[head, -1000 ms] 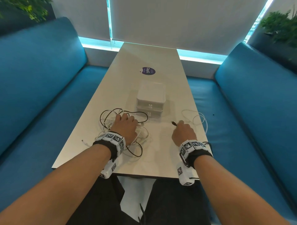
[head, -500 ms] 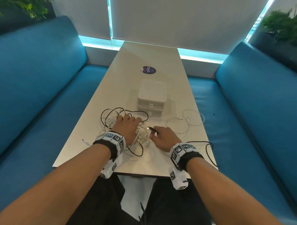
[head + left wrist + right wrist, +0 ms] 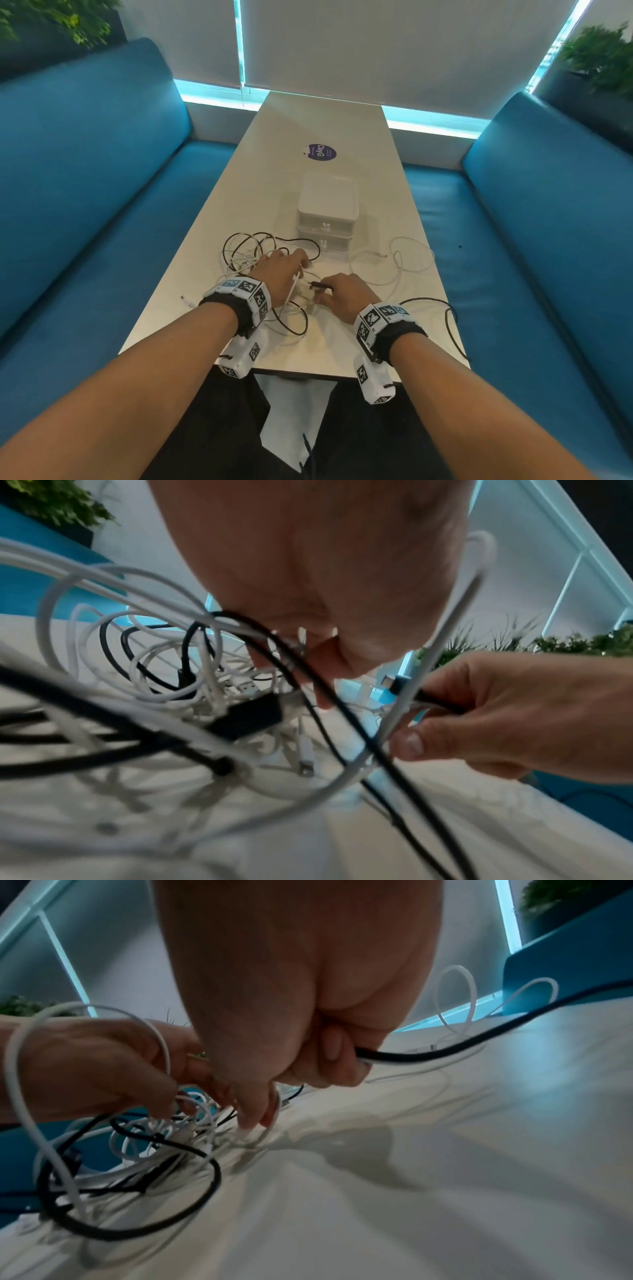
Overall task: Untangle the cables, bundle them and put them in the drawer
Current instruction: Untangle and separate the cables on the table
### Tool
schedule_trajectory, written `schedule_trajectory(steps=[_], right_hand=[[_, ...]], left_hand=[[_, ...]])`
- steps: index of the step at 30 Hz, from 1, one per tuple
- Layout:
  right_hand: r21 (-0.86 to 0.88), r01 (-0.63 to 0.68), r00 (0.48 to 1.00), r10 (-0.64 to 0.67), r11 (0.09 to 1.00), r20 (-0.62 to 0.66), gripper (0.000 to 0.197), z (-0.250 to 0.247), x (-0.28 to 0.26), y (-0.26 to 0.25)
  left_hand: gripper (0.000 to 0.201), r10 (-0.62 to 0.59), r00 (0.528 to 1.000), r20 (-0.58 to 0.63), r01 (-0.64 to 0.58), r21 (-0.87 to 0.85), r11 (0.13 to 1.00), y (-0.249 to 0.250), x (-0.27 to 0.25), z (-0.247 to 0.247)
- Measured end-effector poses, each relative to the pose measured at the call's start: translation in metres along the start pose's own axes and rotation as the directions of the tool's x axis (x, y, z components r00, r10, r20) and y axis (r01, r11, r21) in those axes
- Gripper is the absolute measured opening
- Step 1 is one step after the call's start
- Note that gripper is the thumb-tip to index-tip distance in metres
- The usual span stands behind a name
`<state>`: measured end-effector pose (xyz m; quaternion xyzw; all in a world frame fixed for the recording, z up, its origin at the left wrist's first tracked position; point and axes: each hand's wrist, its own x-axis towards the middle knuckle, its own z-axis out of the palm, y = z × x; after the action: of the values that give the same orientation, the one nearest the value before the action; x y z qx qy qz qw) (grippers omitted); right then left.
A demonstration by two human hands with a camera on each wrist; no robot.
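A tangle of white and black cables [image 3: 246, 253] [image 3: 192, 674] [image 3: 154, 1150] lies on the table's near left part. My left hand [image 3: 291, 263] [image 3: 318, 674] [image 3: 178, 1091] sits on it, fingers curled down into the strands. Just right of it, my right hand [image 3: 325, 293] [image 3: 421, 718] [image 3: 329, 1064] grips a black cable [image 3: 317, 284] [image 3: 445, 1049] near its plug, which points at the tangle. That cable trails off to the right table edge. Behind the hands stands a white two-drawer unit [image 3: 327, 205], both drawers closed.
A loose white cable [image 3: 407, 263] [image 3: 459, 993] lies in loops right of the drawer unit. The long pale table [image 3: 308, 120] carries a dark round sticker [image 3: 320, 152] farther back. Blue benches [image 3: 85, 205] run along both sides.
My right hand has moved left from the table's right part to the tangle, bringing the black cable's end with it. The left hand has stayed on the tangle.
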<state>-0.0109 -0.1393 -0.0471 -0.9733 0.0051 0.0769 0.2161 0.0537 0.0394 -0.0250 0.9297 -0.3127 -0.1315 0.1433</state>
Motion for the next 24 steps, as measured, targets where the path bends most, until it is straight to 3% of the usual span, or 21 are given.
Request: schedule_trajectory(steps=[5,10,15,17,19,20,24], right_hand=[[0.192,-0.102,0.992,0.114,0.976,-0.052,0.021,-0.004,0.003,-0.001],[0.222,-0.157,0.983,0.174,0.962,-0.059,0.017,-0.008,0.004,0.001],[0.249,-0.16,0.98,0.183,0.955,-0.071,0.02,-0.011,0.001,0.0],[0.253,-0.164,0.98,0.186,0.953,-0.064,0.02,-0.009,0.0,0.001],[0.261,-0.171,0.978,0.195,0.95,-0.069,0.021,-0.009,0.0,0.002],[0.273,-0.174,0.977,0.201,0.946,-0.074,0.022,-0.009,0.0,0.003],[0.354,-0.159,0.968,0.216,0.922,-0.126,0.019,-0.015,0.0,0.002]], left_hand=[[0.036,-0.031,0.984,0.177,0.041,-0.053,0.998,-0.003,0.004,-0.009],[0.019,-0.023,0.995,0.093,0.022,0.01,1.0,0.008,0.011,-0.016],[0.017,-0.041,0.996,0.081,0.036,0.064,0.997,0.018,0.018,-0.021],[0.027,-0.077,0.995,0.061,0.079,-0.026,0.997,0.016,0.022,-0.018],[0.056,-0.137,0.985,0.101,0.151,-0.148,0.977,0.017,0.024,-0.012],[0.059,-0.16,0.98,0.117,0.177,-0.149,0.973,0.018,0.025,-0.01],[0.037,-0.147,0.988,0.051,0.141,0.114,0.984,0.024,0.017,0.0]])
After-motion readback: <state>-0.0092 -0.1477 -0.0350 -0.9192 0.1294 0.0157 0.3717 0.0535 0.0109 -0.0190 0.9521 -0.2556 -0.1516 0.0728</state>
